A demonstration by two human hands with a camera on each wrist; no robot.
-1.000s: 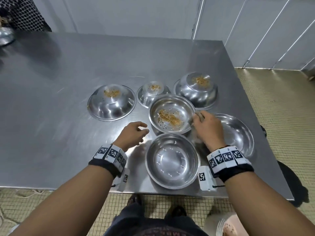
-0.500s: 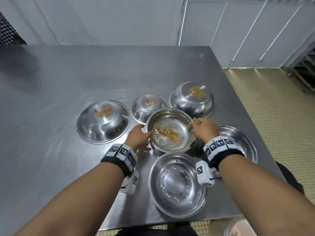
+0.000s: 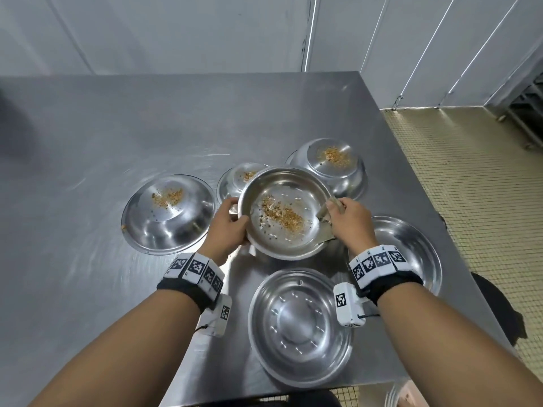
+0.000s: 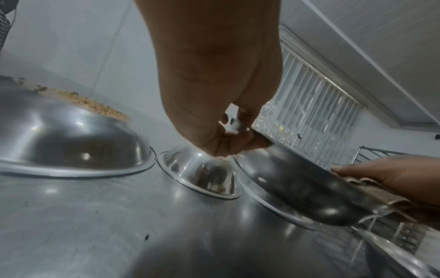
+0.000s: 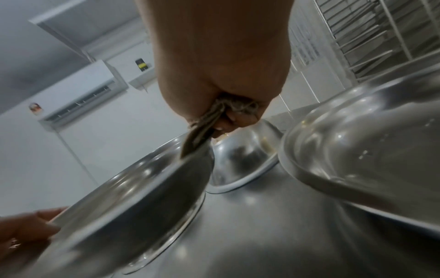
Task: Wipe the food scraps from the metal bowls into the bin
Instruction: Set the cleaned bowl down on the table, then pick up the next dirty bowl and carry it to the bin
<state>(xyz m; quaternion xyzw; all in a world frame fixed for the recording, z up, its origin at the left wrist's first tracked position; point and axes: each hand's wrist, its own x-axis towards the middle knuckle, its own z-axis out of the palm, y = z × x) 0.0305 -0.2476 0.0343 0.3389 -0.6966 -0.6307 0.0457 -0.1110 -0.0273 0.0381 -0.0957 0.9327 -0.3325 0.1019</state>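
Empty shiny round metal bowl (image 3: 299, 327), upright, lower centre of frame, on steel table (image 3: 88, 259). Second empty upright bowl (image 3: 411, 254) at right. Above: scrap-bearing round metal bowl (image 3: 282, 212), centre frame, raised off table. Left hand (image 3: 226, 227) grip clamped on its left rim; right hand (image 3: 349, 224) grip clamped on right rim together with brownish cloth (image 3: 323, 214). Beyond: three inverted metal bowls (image 3: 167, 215) with scraps on their bases.
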